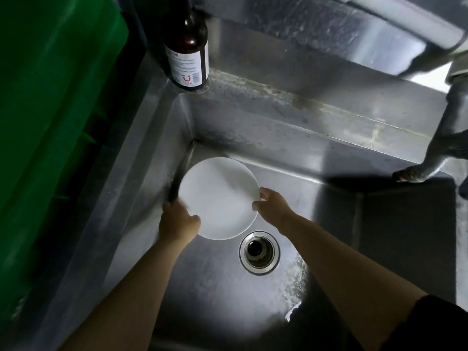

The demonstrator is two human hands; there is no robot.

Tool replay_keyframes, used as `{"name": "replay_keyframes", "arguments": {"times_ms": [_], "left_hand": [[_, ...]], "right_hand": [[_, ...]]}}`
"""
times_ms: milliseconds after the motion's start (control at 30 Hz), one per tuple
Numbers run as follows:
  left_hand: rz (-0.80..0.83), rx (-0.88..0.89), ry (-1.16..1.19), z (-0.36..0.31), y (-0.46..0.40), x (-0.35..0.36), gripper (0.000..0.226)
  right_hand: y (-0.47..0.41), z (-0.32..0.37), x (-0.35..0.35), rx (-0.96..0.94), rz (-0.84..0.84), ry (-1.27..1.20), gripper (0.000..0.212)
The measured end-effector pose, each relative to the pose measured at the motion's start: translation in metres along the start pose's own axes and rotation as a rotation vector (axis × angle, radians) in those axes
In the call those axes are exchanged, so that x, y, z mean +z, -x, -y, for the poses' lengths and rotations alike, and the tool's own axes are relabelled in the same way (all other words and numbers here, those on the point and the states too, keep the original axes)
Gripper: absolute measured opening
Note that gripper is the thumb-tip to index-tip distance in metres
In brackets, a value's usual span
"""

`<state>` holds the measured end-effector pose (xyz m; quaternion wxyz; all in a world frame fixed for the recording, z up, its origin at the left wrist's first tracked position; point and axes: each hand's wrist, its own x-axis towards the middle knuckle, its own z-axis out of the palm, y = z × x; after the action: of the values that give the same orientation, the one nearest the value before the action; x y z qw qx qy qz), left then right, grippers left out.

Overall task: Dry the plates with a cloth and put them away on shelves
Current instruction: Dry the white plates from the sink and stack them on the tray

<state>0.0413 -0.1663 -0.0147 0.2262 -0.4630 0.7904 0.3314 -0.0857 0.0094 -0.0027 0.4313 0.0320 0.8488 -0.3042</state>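
A round white plate [219,196] is down in the steel sink [316,127], near its far left corner. My left hand [178,220] grips the plate's near left rim, fingers curled under the edge. On the right rim, my right hand [271,202] pinches the edge with thumb and fingers. Both forearms reach down into the basin. Whether the plate rests on the sink floor or is lifted off it, I cannot tell. No cloth is in view.
A drain [259,252] with a metal ring lies just right of the plate. A dark brown bottle [188,46] with a white label stands on the sink's back left corner. A green bin [50,122] fills the left side. The tap [435,158] hangs at right.
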Motion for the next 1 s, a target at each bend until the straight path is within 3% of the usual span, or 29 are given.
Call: {"name": "replay_keyframes", "arguments": {"times_ms": [133,367,533,767,933,1000], "left_hand": [[0.014,-0.155,0.258,0.0,-0.013,0.001,0.043],[0.024,-0.106,0.373,0.004,0.001,0.005,0.033],[0.045,0.044,0.385,0.003,0.029,-0.004,0.041],[0.253,0.255,0.471,-0.008,0.093,-0.026,0.051],[0.306,0.451,0.351,-0.025,0.154,-0.035,0.052],[0.306,0.531,0.292,-0.031,0.175,-0.037,0.063]], "right_hand": [[-0.002,0.002,0.0,0.06,0.038,-0.171,0.038],[0.01,-0.003,-0.015,0.173,0.094,-0.447,0.04],[0.037,-0.011,-0.037,0.135,0.065,-0.458,0.048],[0.103,-0.035,-0.062,-0.093,-0.109,-0.537,0.047],[0.153,-0.052,-0.068,-0.272,-0.215,-0.734,0.05],[0.17,-0.06,-0.07,-0.297,-0.233,-0.784,0.054]]}}
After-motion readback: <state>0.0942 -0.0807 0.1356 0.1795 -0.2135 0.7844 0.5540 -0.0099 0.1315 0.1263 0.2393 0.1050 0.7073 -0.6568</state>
